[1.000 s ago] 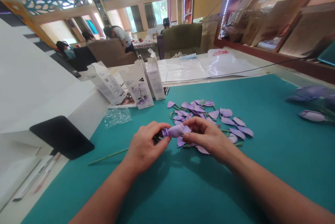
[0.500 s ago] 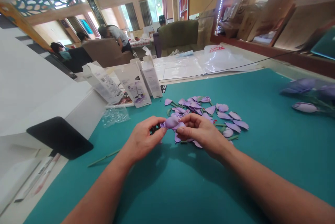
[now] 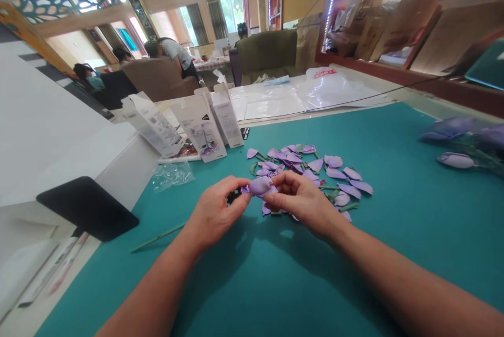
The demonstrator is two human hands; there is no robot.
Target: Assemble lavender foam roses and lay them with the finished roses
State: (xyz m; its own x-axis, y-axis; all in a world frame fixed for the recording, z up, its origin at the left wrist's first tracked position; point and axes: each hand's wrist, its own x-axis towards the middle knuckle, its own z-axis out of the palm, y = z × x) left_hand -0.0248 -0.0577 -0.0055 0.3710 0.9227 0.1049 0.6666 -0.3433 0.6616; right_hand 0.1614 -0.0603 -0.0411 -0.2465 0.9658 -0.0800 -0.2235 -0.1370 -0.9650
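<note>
A purple flower bud (image 3: 260, 186) is held between my two hands, just above the green mat (image 3: 244, 284). My left hand (image 3: 216, 208) pinches its left end, where small dark and purple parts show. Thumb and fingers of my right hand (image 3: 303, 198) close on the right end, at a petal. Behind and beside my right hand lies a pile of loose purple petals (image 3: 289, 157) and short green stem pieces. One long green stem (image 3: 157, 237) lies on the mat, left of my left forearm.
White printed boxes (image 3: 202, 127) stand at the mat's back left, with clear plastic wrap (image 3: 171, 175) before them. A black panel (image 3: 88, 208) is at the left. Purple flowers (image 3: 457, 160) lie far right. People sit and stand in the background.
The view has shifted very slightly. Both hands keep their grip on the bud, which shows a little more of its rounded side.
</note>
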